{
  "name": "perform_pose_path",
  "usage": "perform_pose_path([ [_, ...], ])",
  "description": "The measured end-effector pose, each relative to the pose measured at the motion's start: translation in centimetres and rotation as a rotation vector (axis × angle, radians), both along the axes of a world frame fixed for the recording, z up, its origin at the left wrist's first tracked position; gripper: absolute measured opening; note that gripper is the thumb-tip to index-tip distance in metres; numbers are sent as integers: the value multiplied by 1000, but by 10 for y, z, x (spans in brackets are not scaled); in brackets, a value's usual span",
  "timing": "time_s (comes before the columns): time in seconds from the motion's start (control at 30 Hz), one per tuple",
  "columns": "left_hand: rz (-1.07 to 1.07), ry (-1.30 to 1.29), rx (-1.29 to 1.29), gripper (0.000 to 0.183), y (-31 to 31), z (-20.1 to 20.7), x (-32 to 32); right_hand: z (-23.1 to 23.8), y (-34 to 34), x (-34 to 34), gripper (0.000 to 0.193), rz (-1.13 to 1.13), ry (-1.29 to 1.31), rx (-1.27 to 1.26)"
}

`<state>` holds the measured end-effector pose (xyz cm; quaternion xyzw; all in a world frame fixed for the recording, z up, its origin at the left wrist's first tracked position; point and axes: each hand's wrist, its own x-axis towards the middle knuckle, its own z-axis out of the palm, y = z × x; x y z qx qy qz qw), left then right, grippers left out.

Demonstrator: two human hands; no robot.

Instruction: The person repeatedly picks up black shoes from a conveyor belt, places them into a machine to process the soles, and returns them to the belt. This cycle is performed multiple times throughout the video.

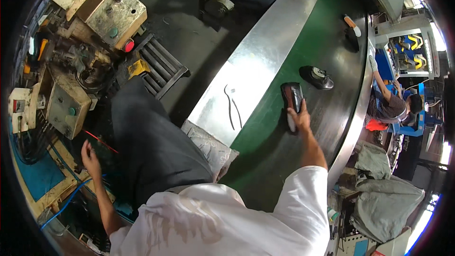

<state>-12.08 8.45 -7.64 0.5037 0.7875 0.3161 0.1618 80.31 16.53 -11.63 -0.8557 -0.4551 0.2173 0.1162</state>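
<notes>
On the right, my right hand is closed on the heel end of a dark shoe with a reddish-brown side. Whether the shoe rests on the green belt or is lifted off it, I cannot tell. Just beyond it lies a black shoe with a light piece in its opening. My left hand hangs at the far left beside the machine, holding nothing, its fingers loosely apart. Pincers with dark handles lie on the metal ledge between my hands.
A worn control box with a red button stands at the upper left, near a dark slatted stool. Farther along the belt is another dark shoe with an orange and white piece. Across the belt, a person in a striped shirt works near blue equipment.
</notes>
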Motion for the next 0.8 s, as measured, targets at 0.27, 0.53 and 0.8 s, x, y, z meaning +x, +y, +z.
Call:
perform_pose_path([
  [0.27,-392,-517,34,35,149,16,202,-56,-71,-115,72,-413,470,478],
  [0.53,-717,-687,116,44,180,103,293,97,-15,-347,74,-89,1061,142],
  [0.8,-347,-79,337,23,152,99,174,152,29,-496,94,513,1191,-145],
])
